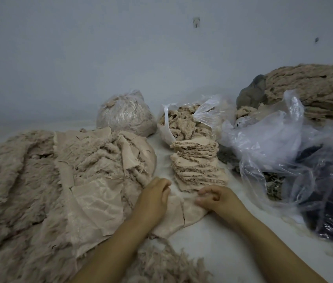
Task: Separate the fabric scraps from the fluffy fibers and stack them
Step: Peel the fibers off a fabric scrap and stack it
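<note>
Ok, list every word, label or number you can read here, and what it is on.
None: no readable text anywhere.
The clear plastic bags carry no visible print.
The stack of fabric scraps and the fluffy fabric pile are unmarked.
The marks on the wall are blemishes, not writing.

Left hand (153,198) fingers curled, knuckles up; right hand (215,198) fingers curled, pinching.

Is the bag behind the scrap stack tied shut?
No, the bag behind the scrap stack gapes open, fluffy fibers showing at its mouth.

fluffy pile (14,180): cut off at the left edge
dark bag (329,203): contents unclear — cut by the right edge
</note>
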The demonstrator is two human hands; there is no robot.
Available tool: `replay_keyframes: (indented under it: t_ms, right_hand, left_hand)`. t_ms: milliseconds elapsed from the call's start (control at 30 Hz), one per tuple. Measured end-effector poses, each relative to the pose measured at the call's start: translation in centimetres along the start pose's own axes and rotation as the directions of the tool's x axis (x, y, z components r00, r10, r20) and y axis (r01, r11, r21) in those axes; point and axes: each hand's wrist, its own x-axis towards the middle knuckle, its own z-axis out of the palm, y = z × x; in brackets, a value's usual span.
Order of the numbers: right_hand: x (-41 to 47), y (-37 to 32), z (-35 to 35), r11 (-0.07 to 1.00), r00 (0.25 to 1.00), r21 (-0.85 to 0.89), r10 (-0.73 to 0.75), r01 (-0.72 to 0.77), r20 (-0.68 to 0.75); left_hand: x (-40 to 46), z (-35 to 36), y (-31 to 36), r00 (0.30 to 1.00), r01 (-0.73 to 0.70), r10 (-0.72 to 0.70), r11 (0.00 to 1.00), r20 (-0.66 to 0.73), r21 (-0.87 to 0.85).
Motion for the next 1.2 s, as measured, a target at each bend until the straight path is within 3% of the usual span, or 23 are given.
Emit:
replay_keyframes:
  t_ms: [67, 133, 233, 333, 400, 467, 500, 567, 633, 700, 800, 867, 967, 1067, 1133, 1200]
  right_hand:
    - [-0.2, 0.0, 0.1, 0.991, 0.998, -0.136, -0.008, 0.017, 0.063]
    - [-0.2, 0.0, 0.3, 0.977, 0.997, -0.202, -0.06, 0.066, 0.038]
    - [-0.3, -0.6, 0.5, 0.986, 0.985, -0.044, -0.164, 0.162, -0.059]
    - [-0.1, -1.3, 0.3, 0.961, 0.948, 0.092, -0.236, 0.26, -0.213]
    - [-0.1, -1.7, 0.1, 0.939, 0.948, 0.228, -0.198, 0.257, -0.251]
    - [-0.3, -2.1, -0.6, 0.886, 0.965, 0.419, -0.101, 0.197, -0.241]
    - [-0.4, -2.3, -1.1, 0.843, 0.971, 0.51, -0.056, 0.171, -0.232]
    - [-0.5, -2.4, -2.2, 0.787, 0.97, 0.596, -0.01, 0.157, -0.242]
    - [-0.5, -2.3, -2.9, 0.831, 0.969, 0.538, -0.004, 0.142, -0.248]
    - [-0.6, -2.0, -2.4, 0.876, 0.978, 0.471, -0.007, 0.107, -0.209]
    - [-0.7, -1.9, -1.3, 0.93, 0.977, 0.352, -0.033, 0.108, -0.213]
    - [-0.5, -2.0, -0.8, 0.914, 0.98, 0.392, -0.031, 0.108, -0.198]
    - [-0.1, -1.9, -1.2, 0.907, 0.971, 0.414, 0.026, 0.077, -0.239]
    - [-0.1, -0.2, -2.8, 0.996, 0.959, -0.04, 0.068, -0.082, -0.276]
    - [-0.6, 0.9, -3.6, 0.922, 0.935, -0.336, 0.069, -0.194, -0.348]
    - [-0.9, 0.9, -3.8, 0.893, 0.912, -0.418, -0.021, -0.168, -0.41]
  left_hand:
    - [-0.6, 0.4, 0.8, 0.984, -0.161, 0.163, 0.986, 0.065, -0.036]
    - [-1.3, 0.9, 0.9, 0.953, -0.251, 0.261, 0.965, 0.155, -0.079]
    - [-2.1, 1.7, 0.1, 0.93, -0.189, 0.188, 0.982, 0.315, -0.027]
    - [-2.7, 1.9, -0.8, 0.876, -0.257, 0.181, 0.959, 0.448, 0.116]
    - [-3.2, 2.3, -1.9, 0.847, -0.411, 0.28, 0.884, 0.451, 0.224]
    - [-2.9, 0.8, -0.4, 0.814, -0.444, 0.16, 0.792, 0.559, 0.42]
    - [-3.1, 0.5, -0.1, 0.813, -0.406, 0.096, 0.801, 0.575, 0.44]
    - [-3.4, 1.2, -0.9, 0.822, -0.292, 0.106, 0.922, 0.559, 0.256]
    - [-3.4, 2.3, -2.1, 0.839, -0.342, 0.196, 0.915, 0.507, 0.212]
    - [-3.4, 2.7, -2.1, 0.893, -0.279, 0.24, 0.959, 0.382, 0.048]
    - [-2.3, 1.8, -0.2, 0.981, -0.031, 0.064, 0.984, 0.185, -0.175]
    - [-1.6, 1.5, 0.3, 0.994, 0.002, 0.018, 0.982, 0.105, -0.187]
    - [-1.5, 1.3, 0.1, 0.977, -0.074, 0.095, 0.991, 0.193, -0.111]
    - [-2.6, 1.3, -0.9, 0.916, -0.111, 0.079, 0.992, 0.392, 0.058]
    - [-3.3, 1.7, -1.5, 0.891, -0.134, 0.067, 0.984, 0.449, 0.121]
    - [-3.5, 1.8, -1.7, 0.88, -0.151, 0.069, 0.979, 0.47, 0.139]
